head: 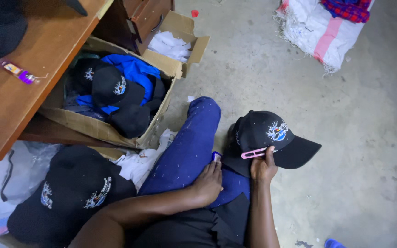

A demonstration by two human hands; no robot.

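Concrete floor [345,151], grey, is seen under everything. The wooden desk [33,78] is taken as landmark, at upper left of view.

Cardboard box [111,131] is tucked just beside and partly under the desk's edge; dark caps and blue cloth [134,69] are packed inside it. White paper [171,46] is seen in the box's far flap. A white sack [318,32] with a pink stripe is lying well apart from the desk, at the far side of the floor.

A stack of black caps [70,193] is set below the desk, nearest the viewer. A leg in blue trousers [189,147] is stretched out between box and hands.

A black embroidered cap [267,138] is held well to the right of the desk, over the floor. The right hand [263,167] is closed on its lower edge, fingers curled together against a pink cutter [253,154]. The left hand [207,183] is rested on the blue trousers, fingertips gathered at a small blue object [216,156]; whether it is pinched cannot be told.

A small purple-capped bottle [18,72] is lying on the desk top.
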